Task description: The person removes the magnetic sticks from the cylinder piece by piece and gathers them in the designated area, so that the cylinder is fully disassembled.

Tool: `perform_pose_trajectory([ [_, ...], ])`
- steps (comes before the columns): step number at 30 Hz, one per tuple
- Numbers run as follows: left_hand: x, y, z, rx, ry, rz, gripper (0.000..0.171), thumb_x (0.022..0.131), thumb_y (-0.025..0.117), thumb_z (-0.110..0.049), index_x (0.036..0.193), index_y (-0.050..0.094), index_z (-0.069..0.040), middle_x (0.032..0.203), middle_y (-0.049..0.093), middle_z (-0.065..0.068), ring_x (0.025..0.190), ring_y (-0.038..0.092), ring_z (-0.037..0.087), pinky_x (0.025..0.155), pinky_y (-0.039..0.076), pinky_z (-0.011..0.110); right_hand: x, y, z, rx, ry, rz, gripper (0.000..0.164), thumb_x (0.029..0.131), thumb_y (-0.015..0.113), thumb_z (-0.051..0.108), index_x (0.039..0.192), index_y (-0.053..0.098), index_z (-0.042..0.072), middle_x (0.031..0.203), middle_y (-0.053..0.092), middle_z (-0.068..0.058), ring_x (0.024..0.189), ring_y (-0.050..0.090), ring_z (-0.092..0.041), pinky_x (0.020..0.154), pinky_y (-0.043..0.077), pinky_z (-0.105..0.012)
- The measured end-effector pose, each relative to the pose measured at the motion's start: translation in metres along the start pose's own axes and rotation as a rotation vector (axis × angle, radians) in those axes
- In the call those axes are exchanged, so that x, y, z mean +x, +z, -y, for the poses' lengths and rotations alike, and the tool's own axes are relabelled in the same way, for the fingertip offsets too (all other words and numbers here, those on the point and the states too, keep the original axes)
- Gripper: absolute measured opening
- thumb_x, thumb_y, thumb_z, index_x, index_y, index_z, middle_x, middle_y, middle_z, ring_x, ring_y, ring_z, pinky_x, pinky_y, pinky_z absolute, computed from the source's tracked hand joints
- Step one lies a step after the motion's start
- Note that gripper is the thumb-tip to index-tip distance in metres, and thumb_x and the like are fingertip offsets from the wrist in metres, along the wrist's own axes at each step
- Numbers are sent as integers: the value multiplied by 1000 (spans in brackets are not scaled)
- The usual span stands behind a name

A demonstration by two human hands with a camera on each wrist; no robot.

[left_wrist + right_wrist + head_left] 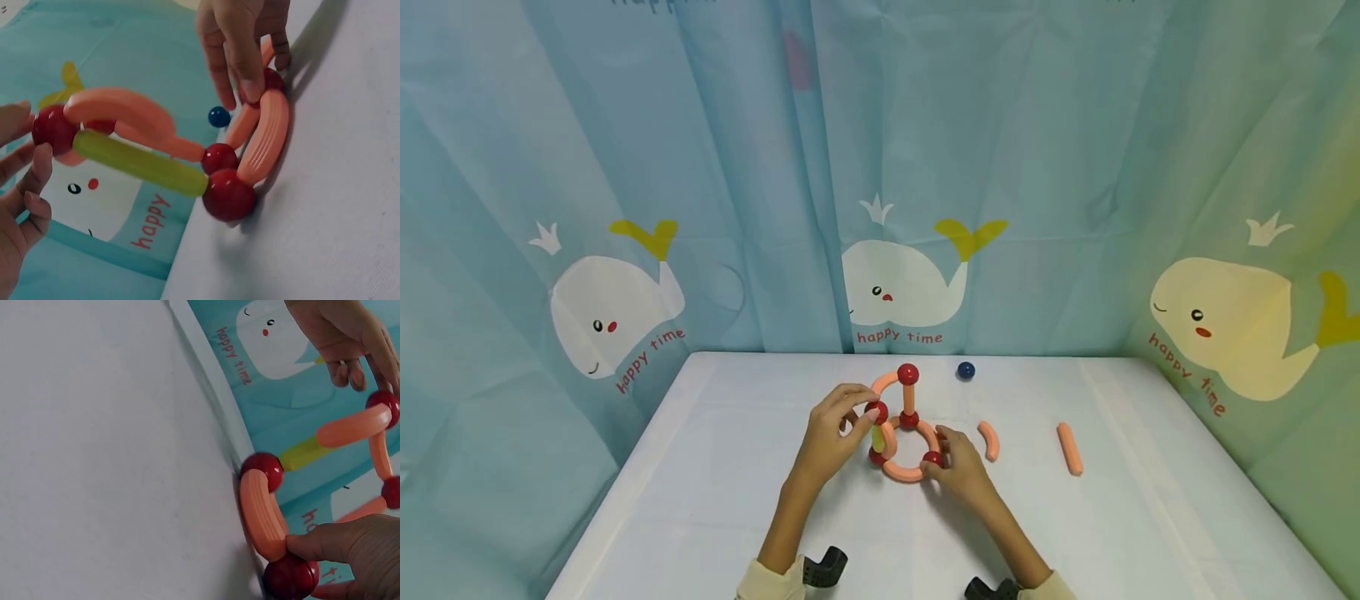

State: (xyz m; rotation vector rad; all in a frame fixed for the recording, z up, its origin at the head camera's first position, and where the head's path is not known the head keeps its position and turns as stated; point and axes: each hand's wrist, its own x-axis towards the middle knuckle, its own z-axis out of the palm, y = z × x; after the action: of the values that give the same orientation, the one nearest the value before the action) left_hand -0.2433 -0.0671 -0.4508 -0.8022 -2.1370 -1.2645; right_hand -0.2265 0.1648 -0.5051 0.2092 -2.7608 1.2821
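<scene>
A frame of magnetic rods and red balls stands on the table. Its base is a ring of curved orange rods [902, 472] with red balls between them. One straight orange rod [909, 398] and one yellow-green rod [137, 162] rise from the ring, each topped by a red ball. My left hand [827, 442] pinches the upper left red ball [56, 129] between thumb and fingertips. From that ball a curved orange rod [353, 425] juts out, its other end seemingly free. My right hand [962, 471] grips the ring's right-hand red ball [291, 576] with thumb and fingers.
Right of the frame lie a loose curved orange rod [989, 441] and, farther right, a straight orange rod [1070, 449]. A dark blue ball [966, 371] sits near the back edge of the white table [700, 467]. A whale-print curtain [1037, 167] hangs behind.
</scene>
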Motion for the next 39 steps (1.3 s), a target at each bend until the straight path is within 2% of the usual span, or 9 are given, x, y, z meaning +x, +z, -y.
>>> perform_pose_trajectory([
  [7,0,-7,1,-71,49,87,25,89,72,-17,113,70,-10,115,68,1,77,57,8,63,52,21,5,-2,-4,72,18,-1,62,78,73,0,134,49,-9,126,59,-26,114,58,-39,98,48,-50],
  [10,1,-8,0,-108,76,136,27,88,74,-16,114,69,-15,115,68,1,75,57,9,62,52,22,6,-3,-4,112,8,5,60,77,70,-5,134,49,-10,124,60,-25,110,61,-35,93,51,-44],
  [16,1,-8,-3,-149,99,238,24,88,74,-20,111,69,-16,105,68,0,77,58,9,61,52,22,10,-4,-4,132,14,56,60,79,65,-6,137,49,-6,129,59,-22,104,60,-26,82,52,-33],
  [21,3,-8,-5,-151,93,293,26,89,72,-24,114,68,-15,105,68,-1,72,57,4,61,52,21,16,-6,-9,123,-13,86,62,78,64,-5,138,48,-3,130,59,-20,113,62,-31,90,52,-37],
  [26,3,-6,-6,-132,72,315,28,88,73,-24,114,68,-17,102,67,-3,69,57,2,62,51,20,24,-10,-17,115,-69,142,64,78,62,-5,140,46,-2,130,59,-18,116,60,-30,94,51,-36],
  [30,2,-1,-8,-142,41,316,30,87,75,-25,115,68,-18,98,65,-5,73,59,9,64,53,22,33,-15,-22,64,-149,173,65,76,61,-3,140,47,-2,129,61,-16,116,59,-27,94,50,-33],
  [34,0,6,-11,-155,23,306,31,88,74,-26,117,68,-19,100,66,-6,76,60,14,65,54,23,42,-20,-28,16,-247,233,61,80,63,1,138,47,-4,130,60,-19,111,59,-27,89,52,-31],
  [39,-2,12,-13,-137,16,285,31,88,74,-28,117,68,-20,98,65,-6,75,59,9,65,54,23,51,-23,-33,49,-272,320,60,82,63,0,139,46,-4,134,57,-20,114,58,-29,94,51,-41],
])
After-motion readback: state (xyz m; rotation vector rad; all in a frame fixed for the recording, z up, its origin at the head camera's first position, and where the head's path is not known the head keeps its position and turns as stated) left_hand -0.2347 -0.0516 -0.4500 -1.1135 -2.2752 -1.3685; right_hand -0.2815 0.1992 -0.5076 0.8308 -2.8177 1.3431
